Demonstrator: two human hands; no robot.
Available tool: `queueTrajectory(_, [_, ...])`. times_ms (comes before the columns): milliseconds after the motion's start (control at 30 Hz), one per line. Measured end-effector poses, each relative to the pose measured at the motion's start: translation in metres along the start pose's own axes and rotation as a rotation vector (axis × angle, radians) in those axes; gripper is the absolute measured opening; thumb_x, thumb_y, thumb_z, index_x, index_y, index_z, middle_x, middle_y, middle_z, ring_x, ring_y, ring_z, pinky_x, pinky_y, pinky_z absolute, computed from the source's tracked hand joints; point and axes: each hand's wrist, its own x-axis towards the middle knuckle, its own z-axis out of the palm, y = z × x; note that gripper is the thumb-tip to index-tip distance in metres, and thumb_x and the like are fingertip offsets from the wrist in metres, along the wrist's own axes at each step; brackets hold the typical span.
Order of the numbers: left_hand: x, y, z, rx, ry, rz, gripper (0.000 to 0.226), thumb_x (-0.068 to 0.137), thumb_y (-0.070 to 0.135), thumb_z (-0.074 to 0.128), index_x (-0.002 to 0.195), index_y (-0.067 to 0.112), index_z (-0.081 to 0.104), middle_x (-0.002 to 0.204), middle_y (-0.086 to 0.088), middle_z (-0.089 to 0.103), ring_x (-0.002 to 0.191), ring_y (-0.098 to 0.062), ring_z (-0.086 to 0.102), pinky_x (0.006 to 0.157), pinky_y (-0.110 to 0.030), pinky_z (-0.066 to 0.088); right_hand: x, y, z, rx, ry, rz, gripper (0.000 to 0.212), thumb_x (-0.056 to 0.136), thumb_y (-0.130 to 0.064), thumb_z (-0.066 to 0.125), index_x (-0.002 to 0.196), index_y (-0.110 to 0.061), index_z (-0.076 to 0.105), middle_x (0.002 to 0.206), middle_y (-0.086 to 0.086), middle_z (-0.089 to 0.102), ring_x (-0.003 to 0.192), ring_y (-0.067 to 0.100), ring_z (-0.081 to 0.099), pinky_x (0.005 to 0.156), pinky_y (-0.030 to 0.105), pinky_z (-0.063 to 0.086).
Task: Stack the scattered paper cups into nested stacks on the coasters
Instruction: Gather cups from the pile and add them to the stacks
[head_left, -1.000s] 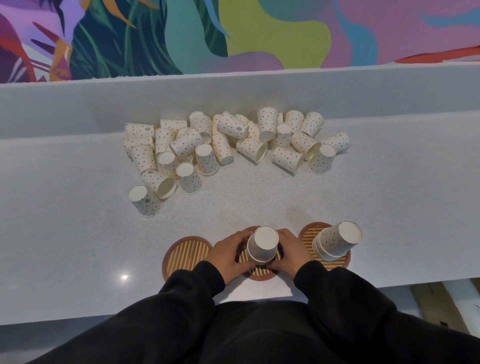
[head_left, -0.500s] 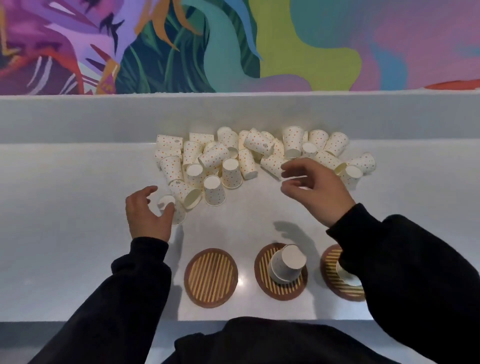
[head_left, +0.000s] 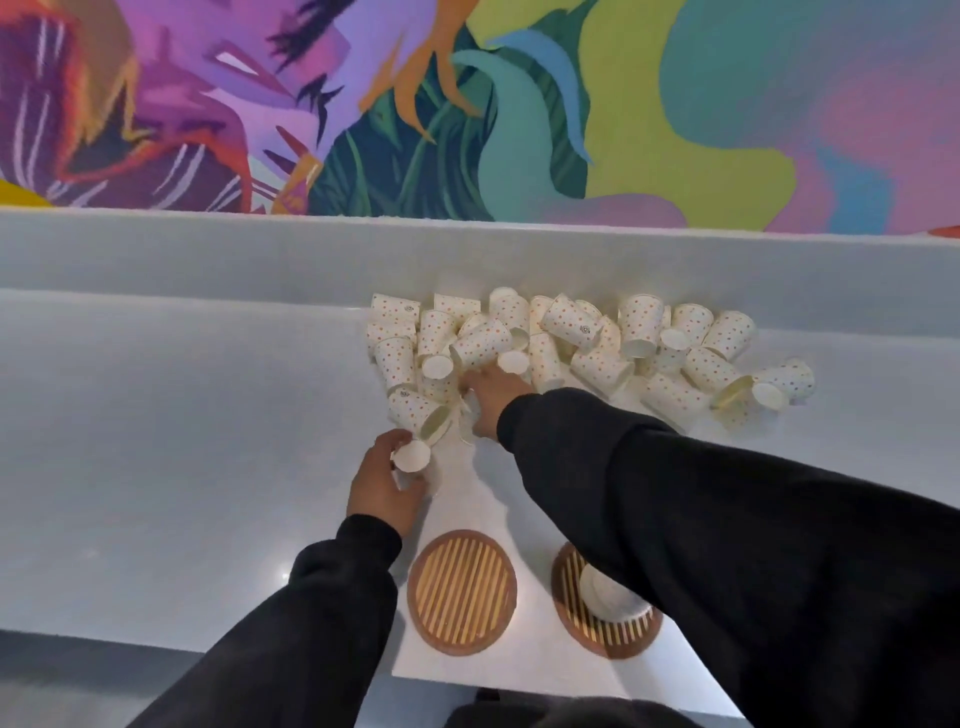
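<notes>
These paper cups (head_left: 597, 345) look feather-light and thin-walled, so I expect them to crush or go oval under a hard squeeze and to skate off across the smooth table (head_left: 156, 441) if nudged. The rolled rim and the flat base should be the stiff parts. I would take each one round the lower wall near the base with a gentle pinch, leaving the mouth free to drop over the next.

They are white, tapered and speckled with small orange, red and blue dots, and a few show a small dark logo. Most lie on their sides in a loose heap along the far edge of the table, touching and overlapping.

My left grip (head_left: 382, 488) has its fingers curled round one cup (head_left: 412, 457) at the near left corner of the heap, its plain white base facing me. My right grip (head_left: 493, 397) reaches into the heap just beyond, fingers among the cups. I cannot tell whether it has hold of one.

Close to me the near coaster (head_left: 461, 592), round with pale slats, is bare. A second coaster (head_left: 597, 636) to its right carries a small stack (head_left: 610, 597), half hidden by my right sleeve (head_left: 727, 519).
</notes>
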Motion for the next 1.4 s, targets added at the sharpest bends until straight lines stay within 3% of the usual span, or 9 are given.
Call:
queueTrajectory(133, [-0.008,-0.001,0.017,0.000,-0.095,-0.096,0.051,0.094,0.034,0.071,0.126,0.051,0.036,0.139,0.005,0.057,0.126,-0.028,0.057,0.103,-0.042,0.050,-0.008,0.009,-0.005,0.022,-0.039,0.007,0.041,0.090,-0.012,0.067,0.127,-0.020,0.051,0.110,0.004,0.057,0.090,0.025,0.053,0.066,0.028,0.039])
queueTrajectory(233, [-0.008,0.004,0.026,-0.010,-0.117,-0.103,0.057,0.091,0.039,0.072,0.133,0.045,0.034,0.141,0.003,0.056,0.126,-0.029,0.058,0.103,-0.044,0.050,-0.020,0.022,-0.013,0.103,-0.047,0.048,0.043,0.088,-0.011,0.069,0.125,-0.020,0.050,0.086,-0.004,0.048,0.080,0.021,0.051,0.053,0.025,0.033])
queueTrajectory(433, [-0.014,0.027,0.030,-0.112,-0.163,-0.042,0.059,0.086,0.023,0.081,0.133,0.037,0.048,0.137,0.004,0.060,0.126,-0.024,0.057,0.109,-0.047,0.049,-0.082,0.052,-0.045,0.421,0.232,0.101,0.044,0.079,-0.028,0.075,0.117,-0.032,0.054,0.107,0.002,0.065,0.084,0.021,0.062,0.072,0.037,0.056])
queueTrajectory(533, [-0.029,0.056,0.026,-0.229,-0.193,0.076,0.059,0.081,0.020,0.085,0.127,0.041,0.054,0.126,0.017,0.063,0.118,-0.008,0.059,0.103,-0.041,0.054,-0.130,0.072,-0.059,0.623,0.385,0.116,0.041,0.080,-0.028,0.075,0.117,-0.036,0.060,0.110,-0.010,0.063,0.081,0.009,0.060,0.078,0.030,0.052])
queueTrajectory(633, [-0.055,0.087,0.024,-0.267,-0.243,0.216,0.058,0.079,0.026,0.086,0.128,0.041,0.058,0.125,0.023,0.064,0.117,-0.005,0.060,0.097,-0.031,0.054,-0.174,0.089,-0.067,0.746,0.501,0.156,0.038,0.081,-0.025,0.075,0.114,-0.041,0.064,0.111,-0.016,0.063,0.077,0.008,0.064,0.075,0.024,0.049])
queueTrajectory(767, [-0.097,0.122,0.031,-0.290,-0.359,0.417,0.062,0.070,0.047,0.080,0.128,0.042,0.059,0.125,0.023,0.066,0.119,-0.005,0.061,0.092,-0.021,0.054,-0.225,0.108,-0.069,0.820,0.624,0.163,0.035,0.084,-0.024,0.076,0.113,-0.041,0.066,0.120,-0.016,0.066,0.099,0.004,0.064,0.088,0.030,0.056])
queueTrajectory(1000, [-0.128,0.128,0.066,-0.075,-0.460,0.623,0.060,0.080,0.036,0.085,0.132,0.040,0.055,0.128,0.025,0.061,0.122,-0.006,0.058,0.097,-0.027,0.051,-0.290,0.114,-0.057,0.877,0.705,0.205,0.048,0.083,-0.026,0.081,0.125,-0.036,0.061,0.115,-0.016,0.067,0.097,0.010,0.065,0.079,0.027,0.055])
queueTrajectory(1167, [-0.129,0.108,0.087,0.060,-0.504,0.642,0.060,0.080,0.057,0.074,0.134,0.045,0.049,0.132,0.025,0.058,0.121,0.001,0.054,0.099,-0.030,0.051,-0.306,0.114,-0.047,0.853,0.697,0.168,0.046,0.082,-0.027,0.081,0.123,-0.037,0.063,0.114,-0.020,0.067,0.098,0.010,0.064,0.081,0.035,0.057])
queueTrajectory(1400, [-0.128,0.081,0.102,0.132,-0.549,0.568,0.065,0.076,0.072,0.066,0.133,0.055,0.038,0.130,0.033,0.050,0.118,0.012,0.049,0.101,-0.024,0.047,-0.310,0.110,-0.030,0.809,0.625,0.116,0.050,0.081,-0.029,0.081,0.125,-0.039,0.061,0.120,-0.023,0.065,0.103,0.009,0.062,0.080,0.025,0.054])
